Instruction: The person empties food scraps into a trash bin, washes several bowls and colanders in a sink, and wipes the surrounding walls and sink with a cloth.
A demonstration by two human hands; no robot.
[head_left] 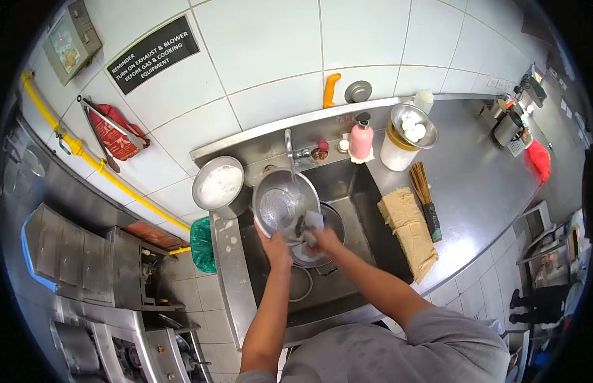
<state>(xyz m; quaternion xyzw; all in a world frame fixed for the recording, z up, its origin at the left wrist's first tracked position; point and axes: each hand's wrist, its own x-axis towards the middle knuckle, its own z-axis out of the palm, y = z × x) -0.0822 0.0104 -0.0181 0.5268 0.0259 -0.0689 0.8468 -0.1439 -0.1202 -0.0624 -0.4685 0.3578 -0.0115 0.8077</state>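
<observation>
My left hand (275, 247) is closed on the lower rim of a metal colander (278, 207), tilted so that its perforated bottom faces me. A grey scrubbing pad (313, 221) is in my right hand (324, 242), at the colander's right edge; motion smears the fingers and pad. Both hands are over the sink (366, 217), below the tap (288, 143). Under them a metal pot (335, 220) stands in the basin, partly hidden by the colander and hands. A round metal rim (302, 285) shows near my left forearm.
A pot of white foam (221, 185) stands at the sink's left corner. Behind the sink is a pink pump bottle (361, 140). To the right lie a folded tan cloth (408, 233) and a stick brush (425, 201), near a container topped by a metal bowl (426, 135).
</observation>
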